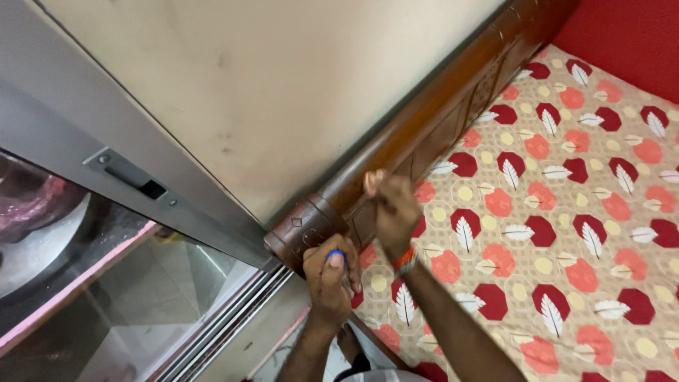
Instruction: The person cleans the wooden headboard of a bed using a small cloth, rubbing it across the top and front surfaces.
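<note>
Dark polished wood: the headboard [424, 120] of a bed runs from the upper right down to a carved end post [300, 237] at centre, standing against a cream wall [269, 78]. Beside it lies a mattress under a sheet [566, 233] printed with red and coral hexagons and white leaves. Left hand [329, 272]: curled into a loose fist just at the end post, thumb pressed on a small blue object [335, 255], seemingly the cap or end of a marker or small tool; the rest of it is hidden in the fist, so its kind cannot be told. Right hand [392, 209]: raised against the inner face of the headboard, fingers bunched and closed as if pinching something small near the fingertips; what it pinches, if anything, does not show. An orange band [404, 260] circles that wrist. To the left, a grey metal frame [106, 141] with a dark latch plate [131, 177] borders a glass panel [106, 283] with sliding tracks below. Step in hand, by judgement: work at the headboard's corner, one hand holding the blue-tipped item ready by the post while the other steadies or places something on the wood. The next move would call for bringing the two hands together at one spot on the wood, keeping the right hand's grip fixed while the left applies its item with care at the carved edge.
</note>
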